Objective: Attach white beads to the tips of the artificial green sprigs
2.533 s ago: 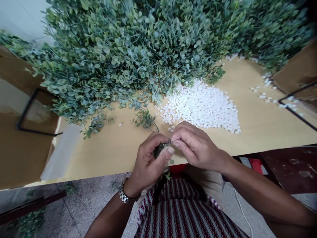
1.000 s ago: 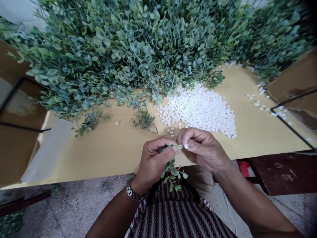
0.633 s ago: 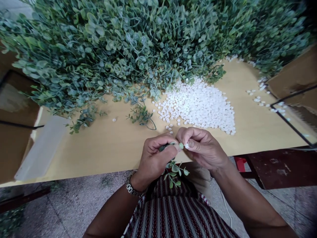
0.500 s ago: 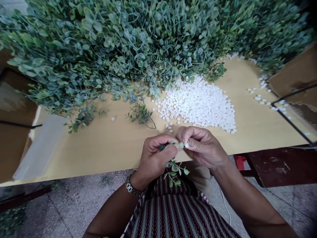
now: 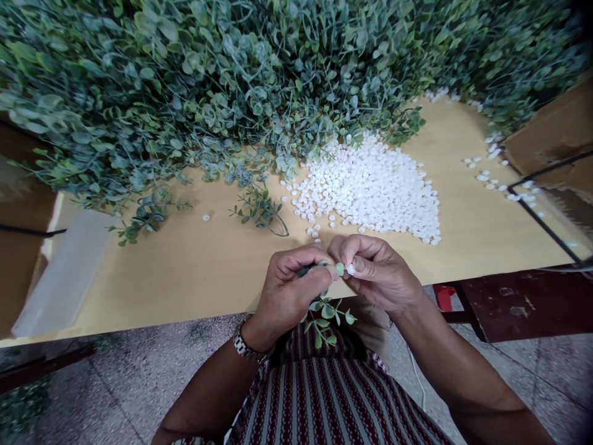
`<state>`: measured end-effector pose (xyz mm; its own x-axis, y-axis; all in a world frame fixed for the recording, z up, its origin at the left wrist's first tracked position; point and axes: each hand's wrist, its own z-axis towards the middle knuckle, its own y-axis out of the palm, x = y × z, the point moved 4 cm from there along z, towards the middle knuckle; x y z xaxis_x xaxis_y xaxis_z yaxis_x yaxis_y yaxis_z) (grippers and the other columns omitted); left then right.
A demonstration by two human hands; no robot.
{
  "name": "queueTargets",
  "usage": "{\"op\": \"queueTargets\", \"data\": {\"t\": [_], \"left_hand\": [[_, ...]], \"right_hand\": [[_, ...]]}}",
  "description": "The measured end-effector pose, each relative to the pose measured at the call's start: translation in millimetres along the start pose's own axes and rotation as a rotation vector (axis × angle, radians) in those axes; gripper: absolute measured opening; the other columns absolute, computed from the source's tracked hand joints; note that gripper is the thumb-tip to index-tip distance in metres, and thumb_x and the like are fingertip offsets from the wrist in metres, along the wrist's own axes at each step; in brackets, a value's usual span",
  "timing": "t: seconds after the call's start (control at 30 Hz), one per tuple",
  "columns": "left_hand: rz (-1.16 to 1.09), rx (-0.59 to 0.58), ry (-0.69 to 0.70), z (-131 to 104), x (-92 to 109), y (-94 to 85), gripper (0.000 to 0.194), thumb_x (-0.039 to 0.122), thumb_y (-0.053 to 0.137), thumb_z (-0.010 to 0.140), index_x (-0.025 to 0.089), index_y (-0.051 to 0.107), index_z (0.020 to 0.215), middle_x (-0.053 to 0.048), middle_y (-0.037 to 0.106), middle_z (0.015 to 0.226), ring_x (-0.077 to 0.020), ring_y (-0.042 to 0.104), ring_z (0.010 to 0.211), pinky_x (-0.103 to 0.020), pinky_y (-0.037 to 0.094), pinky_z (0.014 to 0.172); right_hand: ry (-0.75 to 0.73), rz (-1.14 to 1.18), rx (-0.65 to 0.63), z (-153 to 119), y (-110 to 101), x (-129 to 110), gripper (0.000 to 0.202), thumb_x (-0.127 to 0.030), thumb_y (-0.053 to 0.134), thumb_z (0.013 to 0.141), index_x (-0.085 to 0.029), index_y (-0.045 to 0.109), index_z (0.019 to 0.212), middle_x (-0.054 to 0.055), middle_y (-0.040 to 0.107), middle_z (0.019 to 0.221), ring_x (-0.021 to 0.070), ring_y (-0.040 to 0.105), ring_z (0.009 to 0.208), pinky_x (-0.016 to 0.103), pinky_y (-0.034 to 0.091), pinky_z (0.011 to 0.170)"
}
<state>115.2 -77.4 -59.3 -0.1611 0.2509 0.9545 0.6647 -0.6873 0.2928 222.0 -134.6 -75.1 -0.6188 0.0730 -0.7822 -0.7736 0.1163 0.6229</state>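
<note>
The left hand point(image 5: 291, 287) pinches a leafy green sprig point(image 5: 328, 311), the right hand point(image 5: 386, 273) a small white disc point(image 5: 351, 269); slackening could drop it past the tan surface's point(image 5: 185, 275) near edge.

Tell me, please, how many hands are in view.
2: the left hand, around a sprig, and the right hand, just beside it, pinching a white piece. None seems hidden.

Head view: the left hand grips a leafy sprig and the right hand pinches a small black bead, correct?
Not quite: the head view shows that the small bead in the right hand is white, not black. The left hand does grip a leafy sprig.
</note>
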Motion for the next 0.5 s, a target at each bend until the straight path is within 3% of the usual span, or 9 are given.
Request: {"op": "queueTargets", "data": {"t": [0.5], "left_hand": [[0.048, -0.026, 0.039, -0.8, 0.5, -0.2, 0.013, 0.013, 0.058, 0.072, 0.015, 0.062, 0.059, 0.002, 0.052, 0.058, -0.0082, 0.042, 0.053, -0.024, 0.034, 0.051]], "right_hand": [[-0.004, -0.051, 0.024, -1.3, -2.2, 1.2, 0.006, -0.022, 0.074, 0.071, -0.017, 0.069, 0.069, -0.002, 0.061, 0.065, 0.0063, 0.055, 0.061, 0.020, 0.042, 0.060]]}}
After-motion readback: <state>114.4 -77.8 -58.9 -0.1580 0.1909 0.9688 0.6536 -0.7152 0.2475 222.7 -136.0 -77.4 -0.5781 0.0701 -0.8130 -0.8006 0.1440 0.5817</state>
